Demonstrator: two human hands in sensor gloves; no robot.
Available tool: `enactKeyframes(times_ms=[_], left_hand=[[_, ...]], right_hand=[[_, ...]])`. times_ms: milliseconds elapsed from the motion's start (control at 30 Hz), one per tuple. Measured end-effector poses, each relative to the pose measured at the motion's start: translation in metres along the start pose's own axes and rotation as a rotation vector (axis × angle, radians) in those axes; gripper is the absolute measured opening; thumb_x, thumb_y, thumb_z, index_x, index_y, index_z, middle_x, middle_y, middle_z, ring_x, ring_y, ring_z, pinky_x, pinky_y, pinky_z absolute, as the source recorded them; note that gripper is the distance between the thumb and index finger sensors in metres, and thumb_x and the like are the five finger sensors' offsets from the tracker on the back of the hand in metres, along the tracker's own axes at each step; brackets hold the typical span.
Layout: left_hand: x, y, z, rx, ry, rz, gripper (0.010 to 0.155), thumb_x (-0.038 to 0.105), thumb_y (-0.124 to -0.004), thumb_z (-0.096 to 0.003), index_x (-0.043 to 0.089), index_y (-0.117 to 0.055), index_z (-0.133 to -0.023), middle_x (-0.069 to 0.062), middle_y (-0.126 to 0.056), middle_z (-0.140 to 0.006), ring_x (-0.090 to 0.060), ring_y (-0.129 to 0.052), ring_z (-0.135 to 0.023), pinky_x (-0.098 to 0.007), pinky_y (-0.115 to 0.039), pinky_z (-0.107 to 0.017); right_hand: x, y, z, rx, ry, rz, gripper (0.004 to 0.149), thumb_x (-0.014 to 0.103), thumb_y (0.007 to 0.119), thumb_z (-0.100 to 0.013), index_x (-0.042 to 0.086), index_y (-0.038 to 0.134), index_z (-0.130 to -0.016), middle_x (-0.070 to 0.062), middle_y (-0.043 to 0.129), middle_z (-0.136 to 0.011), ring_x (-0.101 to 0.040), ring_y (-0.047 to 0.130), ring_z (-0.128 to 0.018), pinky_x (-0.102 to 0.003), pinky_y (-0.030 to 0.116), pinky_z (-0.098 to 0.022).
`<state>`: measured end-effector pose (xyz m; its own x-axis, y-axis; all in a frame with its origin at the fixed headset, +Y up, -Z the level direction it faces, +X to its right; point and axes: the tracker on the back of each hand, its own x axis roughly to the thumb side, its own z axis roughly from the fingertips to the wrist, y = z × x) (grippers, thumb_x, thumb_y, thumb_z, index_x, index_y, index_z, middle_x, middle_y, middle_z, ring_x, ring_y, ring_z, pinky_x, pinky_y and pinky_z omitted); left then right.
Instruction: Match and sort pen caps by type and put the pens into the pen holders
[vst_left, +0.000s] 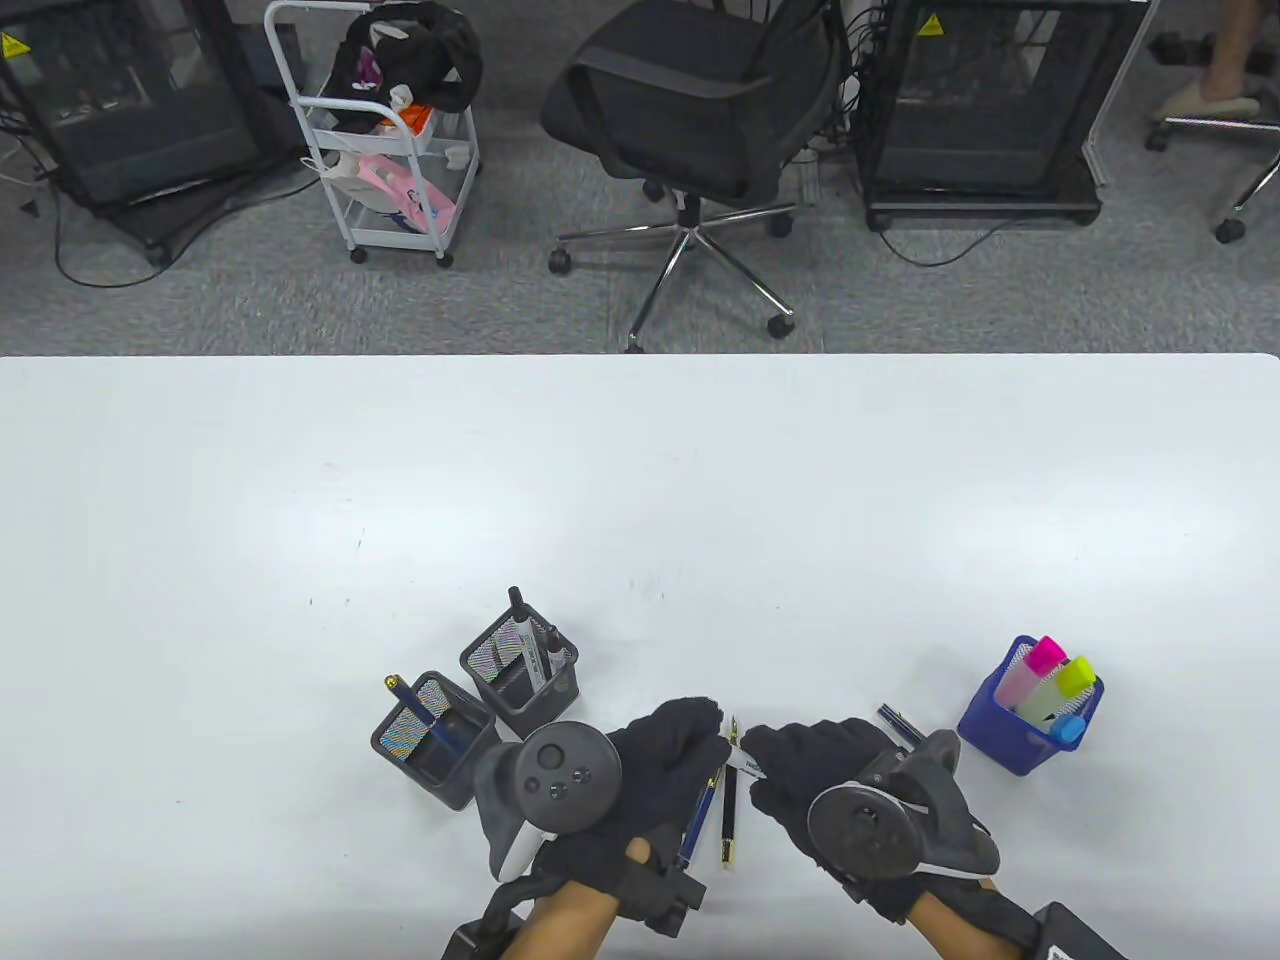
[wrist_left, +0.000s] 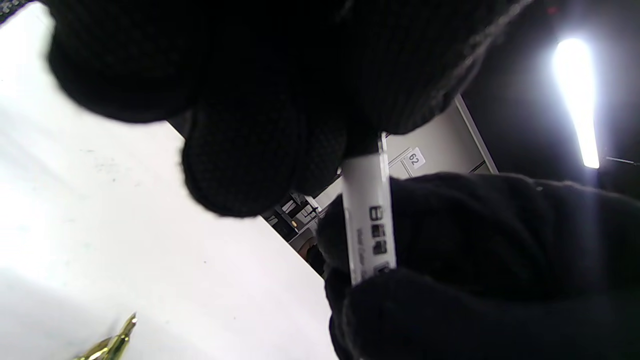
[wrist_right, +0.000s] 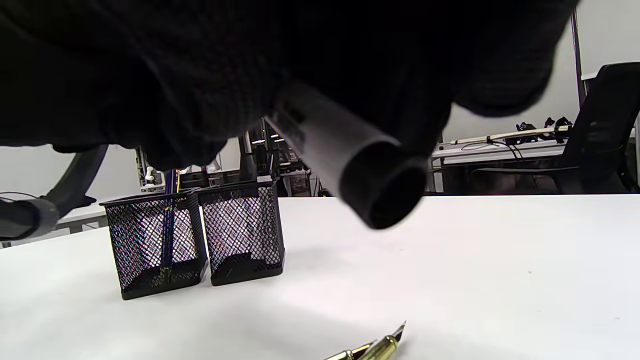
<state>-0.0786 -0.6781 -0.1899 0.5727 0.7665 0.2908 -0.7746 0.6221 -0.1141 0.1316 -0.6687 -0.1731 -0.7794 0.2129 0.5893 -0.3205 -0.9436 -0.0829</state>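
Note:
A white marker (vst_left: 746, 766) hangs above the table between my two hands. My left hand (vst_left: 712, 735) pinches one end of it, and that end is hidden in my fingers (wrist_left: 260, 165). My right hand (vst_left: 768, 752) grips the barrel (wrist_left: 371, 225), and the marker's black end (wrist_right: 382, 185) sticks out under my palm. Below the hands lie a blue pen (vst_left: 699, 815) and a black uncapped fountain pen (vst_left: 729, 800) with a gold nib (wrist_right: 385, 345). A dark cap or pen (vst_left: 900, 722) lies just beyond my right hand.
Two black mesh holders (vst_left: 432, 742) (vst_left: 521, 676) stand left of my left hand, each with pens in it. A blue mesh holder (vst_left: 1005, 738) with highlighters stands to the right. An office chair (vst_left: 700, 100) stands beyond the table's far edge.

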Motion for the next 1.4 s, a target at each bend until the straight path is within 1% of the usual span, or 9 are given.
enactKeyframes(times_ms=[233,467,633,700,800,967,1100,1233,1400], left_hand=[[-0.009,-0.004,-0.001,-0.017,-0.004,0.121,0.058,0.029,-0.091,-0.0453,0.015,-0.075,-0.099,-0.017,-0.100,-0.080,-0.031,-0.111,-0.057,-0.052,-0.090,-0.038],[-0.010,0.005,-0.001,0.020,-0.050,0.175,0.060,0.027,-0.089,-0.0470,0.016,-0.069,-0.103,-0.019,-0.096,-0.083,-0.034,-0.105,-0.060,-0.057,-0.085,-0.043],[-0.008,0.042,0.003,0.160,-0.111,0.080,0.058,0.026,-0.086,-0.0484,0.018,-0.070,-0.104,-0.020,-0.094,-0.085,-0.035,-0.102,-0.061,-0.058,-0.083,-0.046],[-0.009,0.069,0.008,0.252,-0.132,0.004,0.057,0.026,-0.086,-0.0486,0.022,-0.070,-0.104,-0.021,-0.093,-0.086,-0.035,-0.101,-0.062,-0.059,-0.082,-0.047],[-0.017,0.098,0.015,0.341,-0.140,-0.062,0.057,0.025,-0.084,-0.0492,0.028,-0.070,-0.104,-0.020,-0.090,-0.088,-0.036,-0.099,-0.064,-0.060,-0.079,-0.049],[-0.031,0.122,0.024,0.437,-0.098,-0.135,0.055,0.023,-0.081,-0.0509,0.031,-0.070,-0.104,-0.022,-0.086,-0.091,-0.039,-0.094,-0.067,-0.063,-0.074,-0.052],[-0.030,0.122,0.024,0.456,-0.066,-0.276,0.053,0.022,-0.081,-0.0511,0.029,-0.072,-0.103,-0.021,-0.088,-0.092,-0.039,-0.094,-0.068,-0.064,-0.074,-0.052],[-0.025,0.108,0.014,0.388,-0.035,-0.582,0.052,0.023,-0.083,-0.0505,0.026,-0.075,-0.102,-0.020,-0.091,-0.090,-0.039,-0.095,-0.067,-0.065,-0.074,-0.052],[-0.035,0.085,0.000,0.278,0.024,-0.719,0.052,0.023,-0.084,-0.0497,0.022,-0.076,-0.101,-0.020,-0.093,-0.088,-0.040,-0.096,-0.066,-0.066,-0.073,-0.052]], right_hand=[[0.004,0.003,0.000,-0.050,0.000,-0.031,0.055,0.040,0.094,-0.035,0.007,0.086,-0.079,-0.014,0.102,-0.063,-0.027,0.110,-0.045,-0.047,0.092,-0.041],[0.000,0.003,-0.001,0.019,-0.015,-0.105,0.057,0.038,0.089,-0.039,0.008,0.078,-0.087,-0.015,0.097,-0.074,-0.030,0.107,-0.057,-0.050,0.089,-0.048],[-0.011,0.003,-0.001,0.043,0.012,-0.084,0.055,0.037,0.088,-0.040,0.010,0.079,-0.086,-0.015,0.097,-0.074,-0.030,0.107,-0.058,-0.051,0.088,-0.049],[-0.018,0.005,-0.002,0.059,0.033,-0.062,0.055,0.038,0.088,-0.040,0.010,0.079,-0.086,-0.015,0.097,-0.075,-0.030,0.107,-0.058,-0.051,0.088,-0.049],[-0.024,0.008,-0.002,0.080,0.059,-0.054,0.055,0.038,0.088,-0.040,0.010,0.079,-0.087,-0.015,0.096,-0.075,-0.030,0.106,-0.058,-0.051,0.088,-0.049],[-0.028,0.008,-0.003,0.091,0.077,-0.036,0.055,0.039,0.087,-0.040,0.010,0.079,-0.087,-0.015,0.096,-0.075,-0.031,0.106,-0.059,-0.052,0.088,-0.050],[-0.030,0.006,-0.003,0.088,0.094,-0.031,0.055,0.039,0.087,-0.041,0.010,0.079,-0.087,-0.015,0.096,-0.076,-0.031,0.106,-0.059,-0.052,0.087,-0.050],[-0.034,0.005,-0.002,0.091,0.114,-0.028,0.055,0.039,0.087,-0.041,0.010,0.079,-0.087,-0.015,0.096,-0.075,-0.031,0.106,-0.059,-0.052,0.087,-0.050],[-0.039,0.006,-0.001,0.106,0.141,-0.018,0.056,0.040,0.087,-0.041,0.010,0.079,-0.088,-0.015,0.096,-0.076,-0.031,0.106,-0.059,-0.052,0.087,-0.050]])
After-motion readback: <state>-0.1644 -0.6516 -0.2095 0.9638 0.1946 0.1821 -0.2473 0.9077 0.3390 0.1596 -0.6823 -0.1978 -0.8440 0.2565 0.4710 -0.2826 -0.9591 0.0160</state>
